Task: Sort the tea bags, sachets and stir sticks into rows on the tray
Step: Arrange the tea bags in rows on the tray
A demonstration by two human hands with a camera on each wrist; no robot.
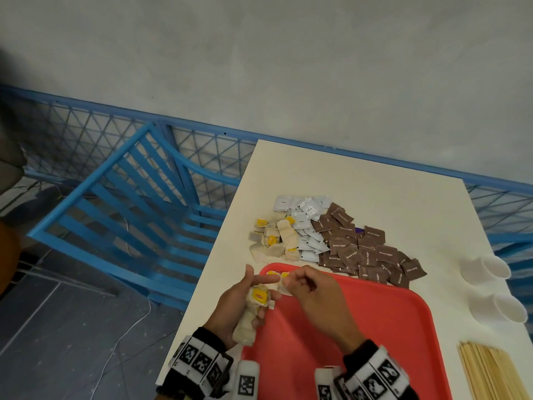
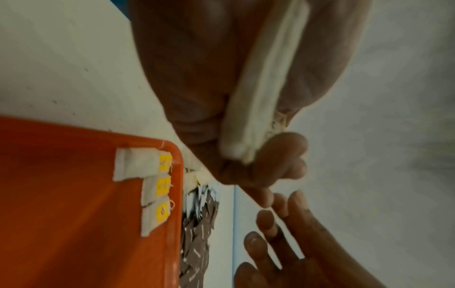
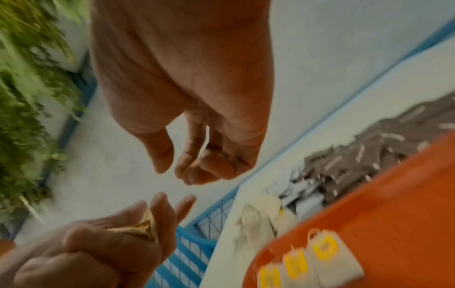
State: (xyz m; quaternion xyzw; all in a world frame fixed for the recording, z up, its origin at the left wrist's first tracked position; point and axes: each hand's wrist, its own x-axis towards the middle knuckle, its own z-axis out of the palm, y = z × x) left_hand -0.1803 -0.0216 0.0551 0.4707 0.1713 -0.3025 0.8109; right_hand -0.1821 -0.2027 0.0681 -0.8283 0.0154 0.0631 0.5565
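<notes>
My left hand (image 1: 255, 285) grips a stack of beige tea bags (image 1: 249, 316) with yellow tags, held over the red tray's (image 1: 375, 327) left rim. In the left wrist view the stack (image 2: 261, 87) lies between palm and curled fingers. My right hand (image 1: 300, 282) hovers just right of it, fingers loosely curled and holding nothing (image 3: 176, 171). Three tea bags (image 2: 150, 185) lie in a row at the tray's far left corner (image 3: 317, 255). Beyond the tray lie loose tea bags (image 1: 274, 238), white sachets (image 1: 305, 226) and brown sachets (image 1: 369, 249). Wooden stir sticks (image 1: 490, 373) lie at the right.
Two white paper cups (image 1: 490, 269) lie on their sides at the table's right edge. A blue chair (image 1: 129, 220) stands left of the white table (image 1: 360, 180), with a blue mesh fence and a grey wall behind.
</notes>
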